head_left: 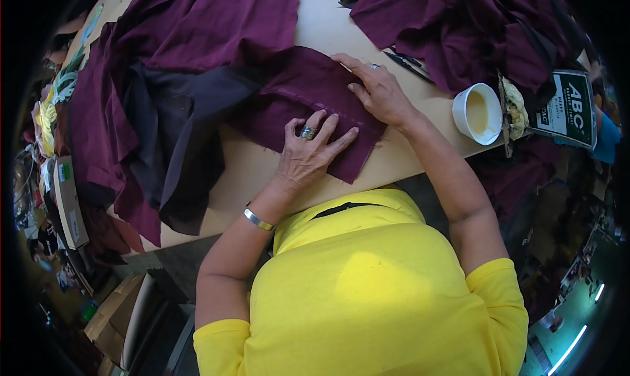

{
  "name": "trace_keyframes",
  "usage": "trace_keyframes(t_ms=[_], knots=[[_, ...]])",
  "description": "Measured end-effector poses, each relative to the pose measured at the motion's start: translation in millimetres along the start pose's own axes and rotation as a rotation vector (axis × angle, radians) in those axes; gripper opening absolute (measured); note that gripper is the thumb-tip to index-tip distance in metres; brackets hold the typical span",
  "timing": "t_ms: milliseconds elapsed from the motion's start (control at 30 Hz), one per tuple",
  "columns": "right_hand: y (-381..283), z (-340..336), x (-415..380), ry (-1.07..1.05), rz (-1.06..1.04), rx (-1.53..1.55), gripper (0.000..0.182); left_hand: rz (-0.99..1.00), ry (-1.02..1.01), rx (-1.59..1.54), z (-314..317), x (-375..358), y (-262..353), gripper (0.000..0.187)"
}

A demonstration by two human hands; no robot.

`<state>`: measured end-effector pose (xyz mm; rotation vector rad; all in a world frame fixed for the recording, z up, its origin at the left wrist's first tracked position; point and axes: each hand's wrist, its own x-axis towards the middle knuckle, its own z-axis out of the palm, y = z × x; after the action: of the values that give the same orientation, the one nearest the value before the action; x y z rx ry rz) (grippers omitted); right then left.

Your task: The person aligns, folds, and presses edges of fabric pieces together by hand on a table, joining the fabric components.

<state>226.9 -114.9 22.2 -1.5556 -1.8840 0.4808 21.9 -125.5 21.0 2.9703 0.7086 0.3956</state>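
Observation:
A maroon piece of fabric point(289, 90) lies on the pale table, with a seam line running across it and a frayed edge at the lower right. My left hand point(310, 146) presses on it with the fingers spread, close to the near edge. Farther up, my right hand point(382, 94) rests along the fabric's right edge with its index finger stretched out and the thumb apart. Neither hand grips anything that I can see. To the left, the fabric joins a larger maroon cloth point(203, 28) with a dark lining point(184, 126).
On the right stand a white cup point(478, 115) with a yellowish content, a crumpled wrapper point(514, 110) and a green-and-white ABC packet point(567, 110). Dark pens or tools point(408, 64) lie beside a second maroon heap point(453, 25). A cardboard box point(121, 317) sits at the lower left.

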Motion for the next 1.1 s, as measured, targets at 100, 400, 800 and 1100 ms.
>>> trace_keyframes(t_ms=[100, 400, 800, 1100], knots=[[-0.4, -3.4, 0.3, -0.002, -0.025, 0.049, 0.061, -0.005, 0.035, -0.011, 0.2, -0.3, -0.7, 0.038], [-5.7, 3.5, 22.0, -0.100, 0.105, 0.013, 0.062, 0.005, 0.157, -0.070, 1.8, 3.8, -32.6, 0.031], [11.1, 7.9, 20.2, -0.056, -0.049, -0.014, 0.065, 0.052, 0.021, -0.003, -5.4, 1.0, -33.3, 0.042], [-18.1, -4.6, 1.9, -0.272, 0.023, -0.306, 0.100, 0.023, 0.032, -0.038, 1.3, -3.6, -34.6, 0.042]])
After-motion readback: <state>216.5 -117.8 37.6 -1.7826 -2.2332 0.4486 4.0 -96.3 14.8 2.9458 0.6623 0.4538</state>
